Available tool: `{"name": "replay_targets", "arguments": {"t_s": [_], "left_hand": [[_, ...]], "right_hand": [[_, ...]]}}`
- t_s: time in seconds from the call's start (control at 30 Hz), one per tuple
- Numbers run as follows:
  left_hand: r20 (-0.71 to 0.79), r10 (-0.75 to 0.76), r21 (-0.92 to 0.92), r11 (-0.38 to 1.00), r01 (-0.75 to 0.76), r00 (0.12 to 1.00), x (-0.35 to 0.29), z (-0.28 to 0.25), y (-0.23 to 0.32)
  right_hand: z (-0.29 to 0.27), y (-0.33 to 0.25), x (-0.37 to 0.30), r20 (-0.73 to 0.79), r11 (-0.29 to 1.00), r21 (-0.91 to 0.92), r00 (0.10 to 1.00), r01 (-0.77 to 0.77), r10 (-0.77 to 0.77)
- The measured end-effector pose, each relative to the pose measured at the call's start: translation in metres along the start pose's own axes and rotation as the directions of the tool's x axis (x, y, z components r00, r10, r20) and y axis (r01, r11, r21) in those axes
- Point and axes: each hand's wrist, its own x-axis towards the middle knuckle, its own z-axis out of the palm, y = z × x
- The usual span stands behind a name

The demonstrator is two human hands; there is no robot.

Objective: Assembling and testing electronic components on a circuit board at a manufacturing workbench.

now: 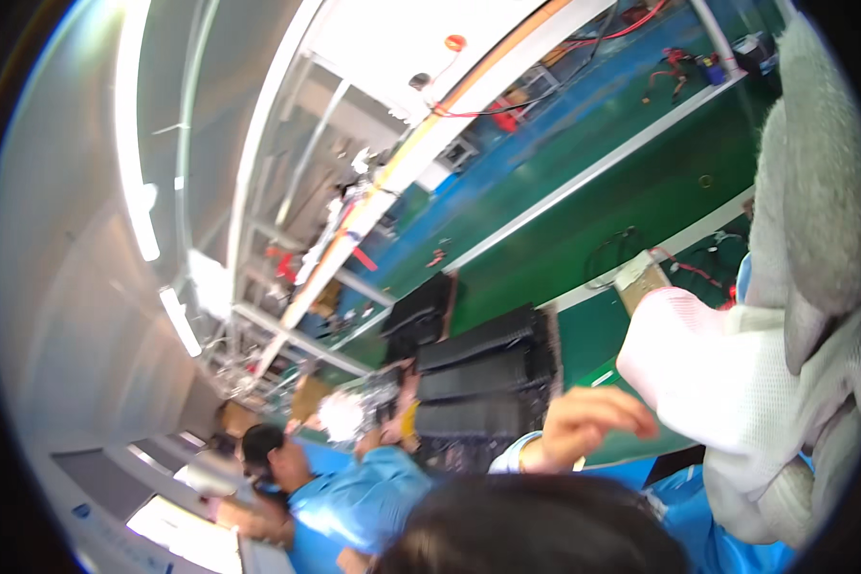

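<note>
Bright, cool light comes from the strip lamps (134, 143) running between nine and eleven o'clock, burnt to pure white. Toward twelve, a pale overhead expanse (402, 38) is washed out as well, while glare at seven swallows the detail of a shiny bundle (342, 416). The green floor (536, 258) is darker, its tone deeper. Blur softens much of the view — the bare hand (593, 421) at four is smeared, as is the dark hair (536, 526) at five. Fisheye curvature bends the lamps near the black rim — strongly toward ten.
</note>
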Motion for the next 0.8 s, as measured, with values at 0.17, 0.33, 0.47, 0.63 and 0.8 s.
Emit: {"name": "replay_targets", "arguments": {"t_s": [0.17, 0.33, 0.47, 0.63, 0.8], "left_hand": [[-0.140, -0.140, 0.139, 0.977, 0.159, 0.980, 0.006, 0.056, 0.063], [-0.308, -0.277, 0.003, 0.956, 0.293, 0.910, -0.007, 0.075, 0.086], [-0.434, -0.394, -0.218, 0.919, 0.330, 0.810, -0.032, 0.086, 0.092], [-0.538, -0.509, -0.414, 0.854, 0.316, 0.672, -0.059, 0.099, 0.083], [-0.577, -0.664, -0.572, 0.744, 0.346, 0.475, -0.045, 0.108, 0.088]], "right_hand": [[0.076, 0.046, 0.004, 0.082, 0.937, 0.348, 0.996, 0.003, -0.033], [0.122, 0.067, 0.046, 0.171, 0.993, -0.015, 0.979, 0.113, -0.109], [0.156, 0.064, 0.097, 0.197, 0.892, 0.034, 0.878, -0.451, 0.436], [0.165, 0.057, 0.073, 0.365, 0.824, -0.258, 0.840, 0.505, -0.401], [0.172, 0.037, 0.045, 0.115, 0.823, -0.241, 0.858, 0.514, -0.501]]}}
